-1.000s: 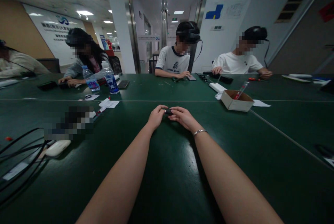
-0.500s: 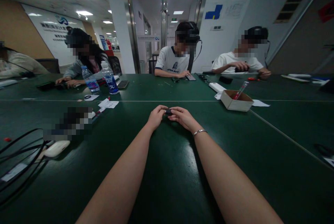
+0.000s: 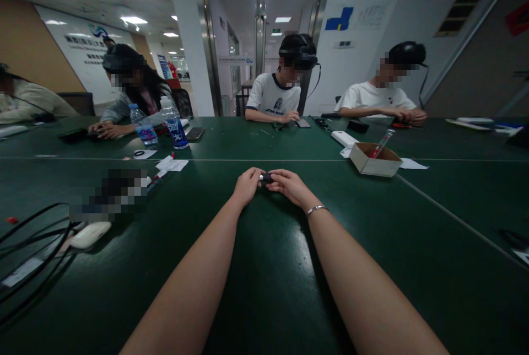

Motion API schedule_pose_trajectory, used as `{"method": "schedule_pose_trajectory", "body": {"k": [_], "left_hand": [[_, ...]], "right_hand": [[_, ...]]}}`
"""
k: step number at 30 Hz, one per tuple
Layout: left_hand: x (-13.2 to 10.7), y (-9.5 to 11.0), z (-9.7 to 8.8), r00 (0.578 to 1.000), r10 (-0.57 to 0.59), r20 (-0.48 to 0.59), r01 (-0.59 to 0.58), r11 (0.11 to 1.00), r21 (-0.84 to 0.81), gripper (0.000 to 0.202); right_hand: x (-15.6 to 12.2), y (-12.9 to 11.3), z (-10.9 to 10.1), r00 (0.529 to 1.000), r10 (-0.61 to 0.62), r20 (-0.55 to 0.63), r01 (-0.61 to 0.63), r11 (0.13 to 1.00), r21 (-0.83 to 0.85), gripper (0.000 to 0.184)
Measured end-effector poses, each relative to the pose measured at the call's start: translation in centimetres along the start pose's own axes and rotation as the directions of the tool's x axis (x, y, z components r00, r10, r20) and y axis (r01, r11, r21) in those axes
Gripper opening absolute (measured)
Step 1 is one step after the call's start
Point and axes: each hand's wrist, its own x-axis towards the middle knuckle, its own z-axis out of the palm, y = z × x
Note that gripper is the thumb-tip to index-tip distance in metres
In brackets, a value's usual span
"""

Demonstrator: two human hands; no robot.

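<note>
Just above the table, a small black object with a silver part (image 3: 266,178) is pinched between my two hands. My left hand (image 3: 247,187) has closed fingers at its silver end. The fingers of my right hand (image 3: 289,185) are closed around its black end, and a silver bracelet (image 3: 317,209) circles that wrist. What kind of object it is I cannot make out, because fingertips cover both ends. Below both forearms lies the dark green table (image 3: 268,267).
To the right stands a small open box (image 3: 374,166) holding a clear-and-red tube. On the left are black cables (image 3: 37,222), a white rounded device (image 3: 91,235), paper scraps (image 3: 171,165) and two water bottles (image 3: 176,129). Several people wearing headsets sit across the table.
My left hand has shifted very slightly left, and more of the silver part shows between my hands. Across the table at right, a person's hands have come down to the tabletop.
</note>
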Motion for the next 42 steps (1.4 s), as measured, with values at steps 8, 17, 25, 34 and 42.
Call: {"method": "schedule_pose_trajectory", "body": {"k": [8, 17, 25, 34, 42], "left_hand": [[0.02, -0.04, 0.06, 1.0, -0.007, 0.03, 0.007, 1.0, -0.014, 0.029], [-0.22, 0.45, 0.17, 0.999, -0.035, 0.017, 0.035, 0.999, -0.014, 0.027], [-0.31, 0.61, 0.06, 1.0, -0.019, -0.007, 0.019, 1.0, 0.021, 0.025], [-0.07, 0.14, -0.08, 0.999, 0.009, -0.036, -0.006, 0.998, 0.063, 0.026], [-0.29, 0.43, 0.12, 0.999, -0.012, -0.036, 0.013, 1.0, 0.025, 0.026]], "right_hand": [[0.03, 0.02, -0.04, 1.0, 0.0, -0.004, 0.0, 1.0, -0.009, 0.009], [0.08, 0.07, 0.0, 1.0, 0.005, -0.01, -0.005, 1.0, 0.016, 0.01], [0.1, 0.08, -0.08, 1.0, 0.005, -0.003, -0.005, 1.0, 0.01, 0.01], [-0.1, -0.1, 0.17, 1.0, 0.01, -0.015, -0.01, 1.0, 0.016, 0.011], [0.03, 0.02, 0.1, 1.0, 0.009, -0.011, -0.009, 1.0, 0.016, 0.011]]}}
